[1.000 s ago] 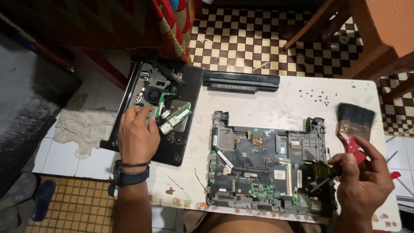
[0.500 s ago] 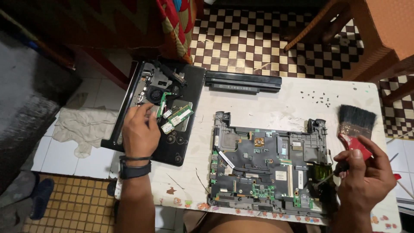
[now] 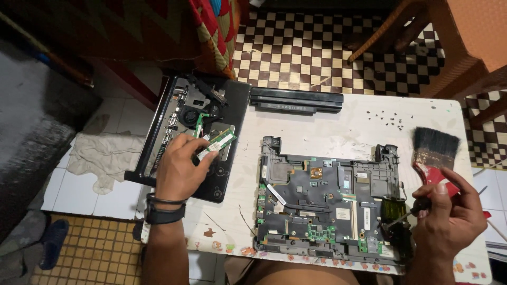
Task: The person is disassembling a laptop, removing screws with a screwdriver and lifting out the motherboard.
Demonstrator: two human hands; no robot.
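While my left hand (image 3: 179, 171) pinches a green memory module (image 3: 216, 143) over the black laptop base shell (image 3: 232, 105), which holds a fan and loose parts, my right hand (image 3: 449, 219) grips a screwdriver (image 3: 404, 215), its tip hard to make out. White labels dot the motherboard (image 3: 322, 206) left of that hand. Above it lies a red-handled paintbrush (image 3: 433, 153).

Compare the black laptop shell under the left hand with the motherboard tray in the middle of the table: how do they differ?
The laptop shell lies angled, overhanging the table's left edge; the motherboard tray lies square, fully on it. The left hand touches green cards in the shell; the right hand works a screwdriver at the tray. Both lie open.
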